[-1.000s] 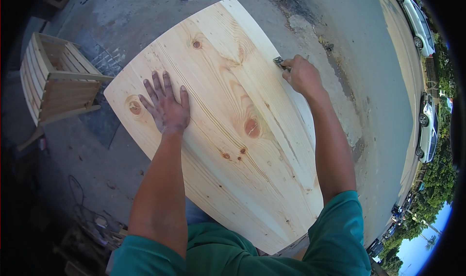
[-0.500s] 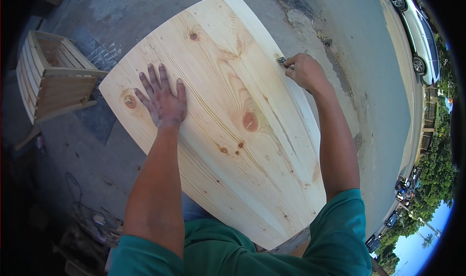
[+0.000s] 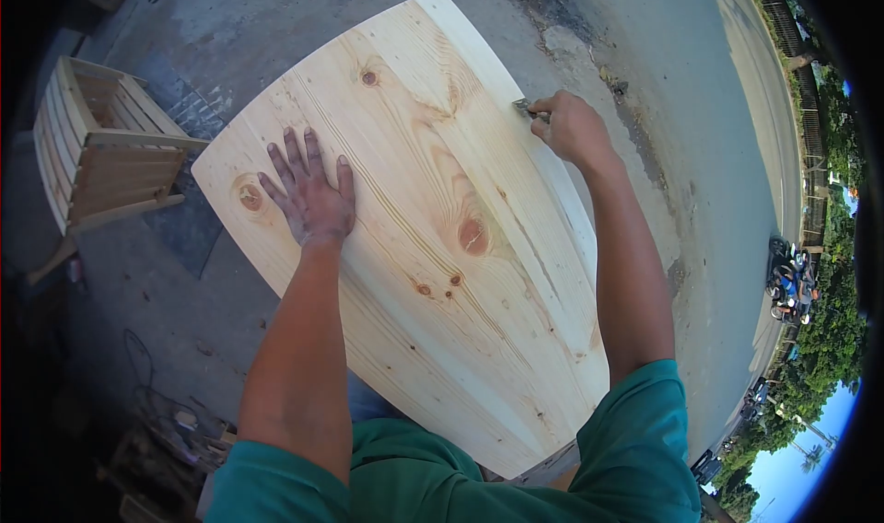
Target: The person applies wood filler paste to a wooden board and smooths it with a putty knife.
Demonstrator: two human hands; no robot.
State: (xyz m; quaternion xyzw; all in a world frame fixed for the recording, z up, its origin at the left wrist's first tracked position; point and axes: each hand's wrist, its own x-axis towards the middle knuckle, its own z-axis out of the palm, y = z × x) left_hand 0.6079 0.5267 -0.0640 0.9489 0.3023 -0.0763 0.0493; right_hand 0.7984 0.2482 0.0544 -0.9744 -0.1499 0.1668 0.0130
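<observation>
A large pale wooden panel [image 3: 405,182] with dark knots and curved edges lies before me. My left hand [image 3: 313,196] rests flat on its left part, fingers spread, holding nothing. At the panel's right edge, my right hand [image 3: 573,127] is closed on a small tool [image 3: 525,107], whose metal end touches the wood near that edge. The tool's handle is mostly hidden in my fingers, so its exact kind is unclear.
A slatted wooden piece of furniture [image 3: 120,145] stands at the left, close to the panel's corner. A cable [image 3: 143,362] lies on the floor at lower left. Motorcycles [image 3: 792,282] are on the road at the far right, beside trees and a fence.
My right hand and the tool have shifted slightly left and up along the panel's edge. The white car has gone from view, and motorcycles show larger at the right. My left hand stays flat.
</observation>
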